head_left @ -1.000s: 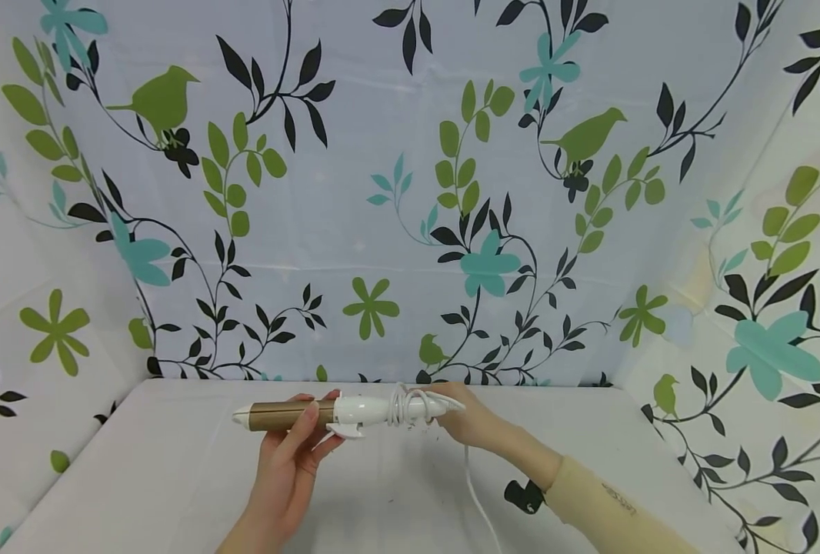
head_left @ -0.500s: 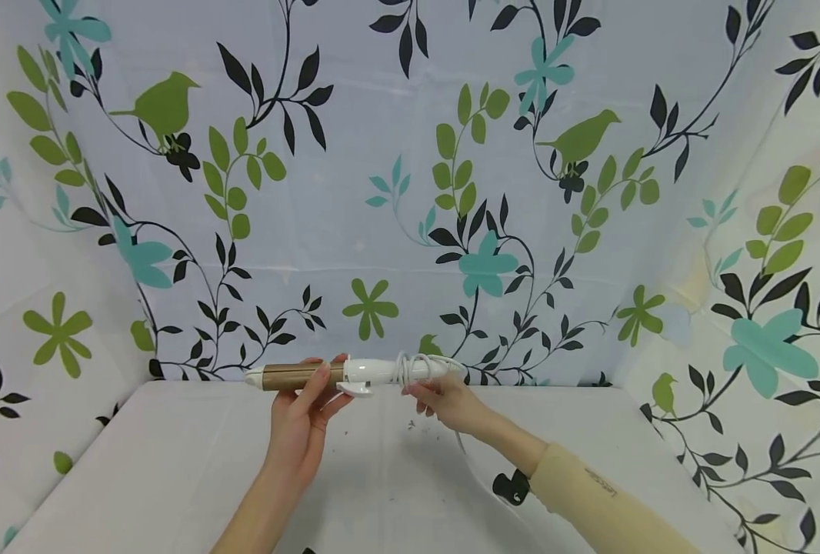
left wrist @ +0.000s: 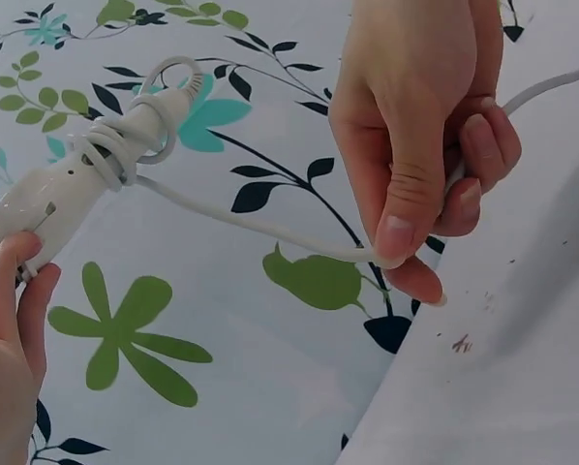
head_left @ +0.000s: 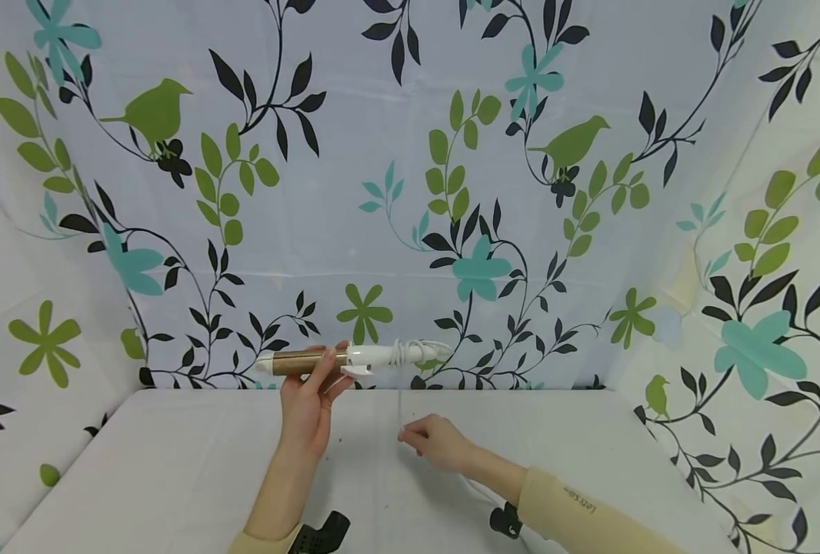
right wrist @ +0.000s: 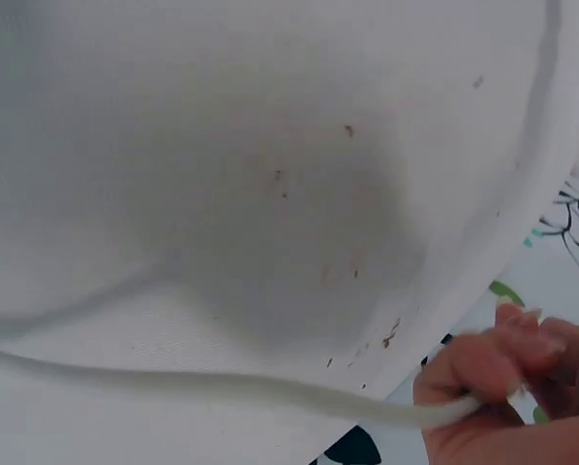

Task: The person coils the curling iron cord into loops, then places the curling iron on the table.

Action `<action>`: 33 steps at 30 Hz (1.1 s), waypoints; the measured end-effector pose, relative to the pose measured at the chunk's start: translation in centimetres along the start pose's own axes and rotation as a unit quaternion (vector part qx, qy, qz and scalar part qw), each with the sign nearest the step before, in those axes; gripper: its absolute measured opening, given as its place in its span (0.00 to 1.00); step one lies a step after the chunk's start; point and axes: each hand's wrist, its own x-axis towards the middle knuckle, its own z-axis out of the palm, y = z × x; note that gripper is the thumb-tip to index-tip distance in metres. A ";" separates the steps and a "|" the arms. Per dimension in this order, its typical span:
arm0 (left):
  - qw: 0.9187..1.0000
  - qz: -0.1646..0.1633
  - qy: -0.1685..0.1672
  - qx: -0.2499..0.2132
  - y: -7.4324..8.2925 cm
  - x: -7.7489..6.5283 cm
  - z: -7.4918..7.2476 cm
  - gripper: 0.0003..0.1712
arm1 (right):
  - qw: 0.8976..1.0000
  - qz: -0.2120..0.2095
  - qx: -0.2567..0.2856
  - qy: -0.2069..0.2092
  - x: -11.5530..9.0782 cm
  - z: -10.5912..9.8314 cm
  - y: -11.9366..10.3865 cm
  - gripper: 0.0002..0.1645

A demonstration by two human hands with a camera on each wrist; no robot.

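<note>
My left hand [head_left: 308, 415] grips a curling iron [head_left: 368, 356] round its gold barrel [head_left: 291, 362], holding it level above the far part of the table. Its white handle points right, with several turns of white cord [left wrist: 104, 155] wound round it. Lower and to the right, my right hand [head_left: 441, 442] pinches a stretch of that cord between thumb and fingertips. In the left wrist view, the pinched length [left wrist: 260, 225] runs from the handle to my right hand [left wrist: 415, 145]. Beyond the hand, the cord trails over the table in the right wrist view.
The white table [head_left: 195, 469] has small dark specks on it. Behind it hangs a patterned cloth [head_left: 327, 192] with leaves and birds, and similar cloth lines both sides. Black wrist cameras [head_left: 505, 521] sit at both forearms.
The right hand has moved from the wound cord at the handle's end down and left, drawing a length of cord downward. The left hand has raised the curling iron and shifted it slightly right.
</note>
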 end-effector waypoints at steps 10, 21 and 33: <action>1.000 -0.008 0.006 0.000 -2.5 2.0 -2.5 0.20 | 0.961 -0.122 -0.240 0.068 -1.5 2.2 -0.6 0.10; 1.000 -0.012 -0.006 -0.023 -5.4 3.0 -4.9 0.16 | 0.862 -0.270 -0.408 0.134 -3.3 2.9 -1.8 0.05; 0.998 -0.036 -0.042 -0.013 -8.9 3.0 -7.8 0.12 | 0.870 -0.323 -0.362 0.093 -2.6 1.4 -2.1 0.07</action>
